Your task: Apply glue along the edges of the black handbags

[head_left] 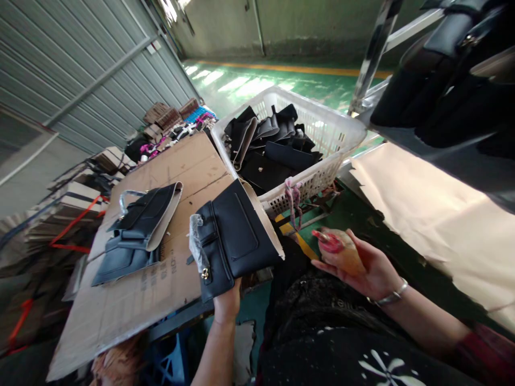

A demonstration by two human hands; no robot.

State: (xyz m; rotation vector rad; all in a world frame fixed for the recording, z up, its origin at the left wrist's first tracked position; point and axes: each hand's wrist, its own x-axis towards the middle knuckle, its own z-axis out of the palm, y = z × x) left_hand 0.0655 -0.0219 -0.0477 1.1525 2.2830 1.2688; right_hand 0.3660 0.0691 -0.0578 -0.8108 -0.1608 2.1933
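Note:
My left hand point(228, 301) holds a black leather bag piece point(245, 230) from below, at the right edge of the cardboard-topped table; most of its fingers are hidden under the piece. A handle in clear plastic wrap point(198, 244) with a gold ring is on that piece. My right hand point(372, 268) is wrapped round a yellowish squeeze bottle point(344, 254) with a red, stained nozzle that points left. On the cardboard point(189, 198) lie more black bag pieces point(140, 228), one with a wrapped handle.
A white plastic basket point(325, 126) of black leather pieces stands beyond the table. Stacked boards point(72, 209) line the left side. On the right are a rack with black bags point(442, 91) and a sheet of brown paper point(438, 214).

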